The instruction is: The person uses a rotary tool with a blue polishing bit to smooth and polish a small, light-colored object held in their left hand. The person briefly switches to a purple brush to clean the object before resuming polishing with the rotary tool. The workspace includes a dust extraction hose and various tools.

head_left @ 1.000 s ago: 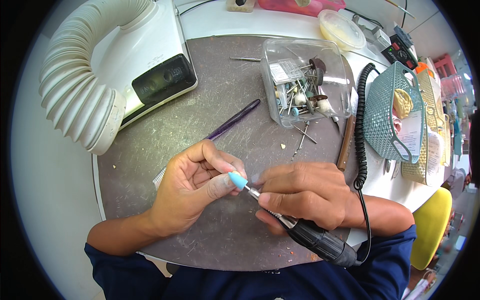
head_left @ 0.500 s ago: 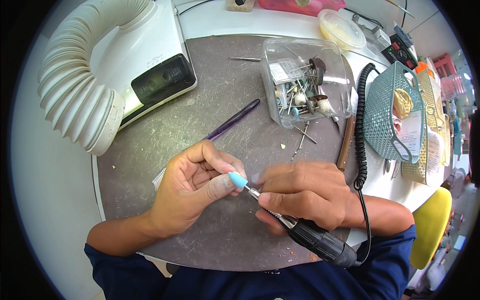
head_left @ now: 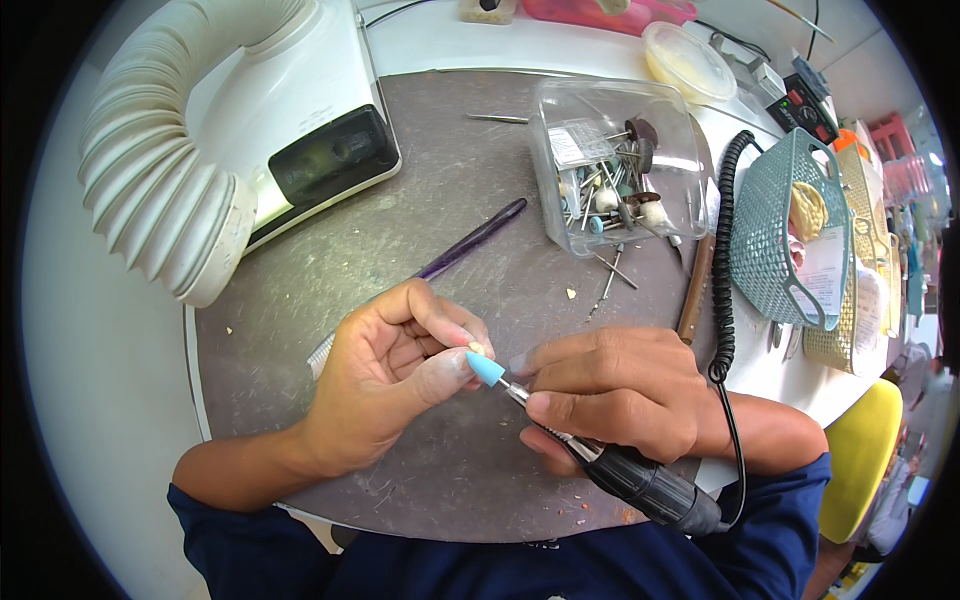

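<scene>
Between its thumb and fingertips, my left hand pinches a small cream tooth-like piece, mostly covered by the fingers. White dust coats the thumb. My right hand wraps around a black and silver rotary handpiece, held like a pen. A light-blue cone-shaped polishing tip is fitted in its end, pointing at the cream piece beside my left thumb. Whether tip and piece touch, I cannot tell. Beyond my left hand lies a purple-handled brush, its pale bristles partly hidden by the wrist.
A clear box of assorted burs and polishing wheels stands ahead. At the left is a white hose beside a white machine. A coiled black cord, a brown-handled knife and a blue-green basket are on the right.
The blue tip has moved slightly right and down from my left fingertips, leaving more of the cream piece showing. My right hand has shifted slightly right with the handpiece.
</scene>
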A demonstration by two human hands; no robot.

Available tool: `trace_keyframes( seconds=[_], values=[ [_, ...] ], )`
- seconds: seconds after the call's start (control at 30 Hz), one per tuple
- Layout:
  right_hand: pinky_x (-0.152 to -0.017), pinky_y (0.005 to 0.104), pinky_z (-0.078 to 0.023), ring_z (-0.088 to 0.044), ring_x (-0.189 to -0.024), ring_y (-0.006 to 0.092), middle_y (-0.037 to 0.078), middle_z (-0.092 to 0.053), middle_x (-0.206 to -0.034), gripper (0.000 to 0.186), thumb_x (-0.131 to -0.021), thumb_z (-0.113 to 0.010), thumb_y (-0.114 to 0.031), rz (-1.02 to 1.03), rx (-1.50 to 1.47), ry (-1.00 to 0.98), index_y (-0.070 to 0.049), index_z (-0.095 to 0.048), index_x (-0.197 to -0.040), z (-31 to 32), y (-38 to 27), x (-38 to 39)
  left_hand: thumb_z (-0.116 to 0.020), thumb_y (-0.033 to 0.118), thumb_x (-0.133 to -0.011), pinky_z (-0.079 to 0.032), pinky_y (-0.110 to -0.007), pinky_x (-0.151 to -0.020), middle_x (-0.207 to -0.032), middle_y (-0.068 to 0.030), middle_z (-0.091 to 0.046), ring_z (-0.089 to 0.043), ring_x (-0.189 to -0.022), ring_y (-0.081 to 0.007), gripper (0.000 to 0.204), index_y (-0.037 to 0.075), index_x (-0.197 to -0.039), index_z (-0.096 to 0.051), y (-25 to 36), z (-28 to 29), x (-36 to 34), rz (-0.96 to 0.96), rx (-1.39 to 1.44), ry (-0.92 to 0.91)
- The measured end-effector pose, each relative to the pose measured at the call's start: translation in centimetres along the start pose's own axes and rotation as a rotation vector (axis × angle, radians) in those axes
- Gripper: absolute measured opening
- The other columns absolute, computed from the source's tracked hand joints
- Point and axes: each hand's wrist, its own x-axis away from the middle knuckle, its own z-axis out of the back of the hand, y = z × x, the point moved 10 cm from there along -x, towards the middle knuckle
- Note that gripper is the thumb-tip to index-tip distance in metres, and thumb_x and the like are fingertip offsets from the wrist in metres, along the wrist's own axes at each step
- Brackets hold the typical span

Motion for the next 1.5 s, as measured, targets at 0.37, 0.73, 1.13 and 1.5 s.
trace_keyframes(
  seconds=[0.37,0.73,1.13,1.5],
  values=[
    [-0.054,0.0278,-0.053,-0.066,-0.066,0.0188,0.008,-0.063,-0.081,0.024,-0.069,-0.078,-0.011,-0.005,0.015,-0.029,-0.001,-0.067,-0.088,-0.3,-0.1,-0.1,-0.065,0.0,-0.088,-0.047,-0.028,-0.081,-0.095,-0.0111,-0.058,-0.057,-0.087,-0.0131,0.019,0.007,-0.097,-0.051,0.1,0.0,0.0,-0.043,-0.002,-0.006],
    [-0.055,0.029,-0.054,-0.067,-0.065,0.0217,0.011,-0.066,-0.08,0.025,-0.071,-0.079,-0.006,-0.083,-0.002,-0.046,-0.001,-0.067,-0.092,0.1,0.6,-0.2,-0.065,0.001,-0.089,-0.048,-0.028,-0.079,-0.098,-0.0101,-0.058,-0.057,-0.086,-0.0125,0.019,0.007,-0.1,-0.05,0.2,0.0,0.1,-0.042,-0.026,0.016],
    [-0.06,0.0307,-0.058,-0.071,-0.071,0.025,0.014,-0.069,-0.083,0.031,-0.068,-0.083,-0.003,-0.067,-0.007,-0.051,-0.001,-0.064,-0.093,0.2,0.0,-0.6,-0.067,0.008,-0.091,-0.048,-0.029,-0.079,-0.098,-0.0095,-0.061,-0.059,-0.085,-0.0135,0.02,0.006,-0.105,-0.053,-0.1,-0.2,-0.2,0.017,0.161,-0.093],
    [-0.058,0.0298,-0.057,-0.07,-0.07,0.024,0.013,-0.069,-0.084,0.035,-0.07,-0.083,-0.004,-0.074,-0.02,-0.069,-0.002,-0.064,-0.098,0.0,0.3,-0.5,-0.065,0.005,-0.092,-0.049,-0.029,-0.079,-0.103,-0.0107,-0.063,-0.06,-0.089,-0.0137,0.013,0.005,-0.103,-0.057,-0.4,0.0,0.0,0.018,0.161,-0.093]
  ],
)
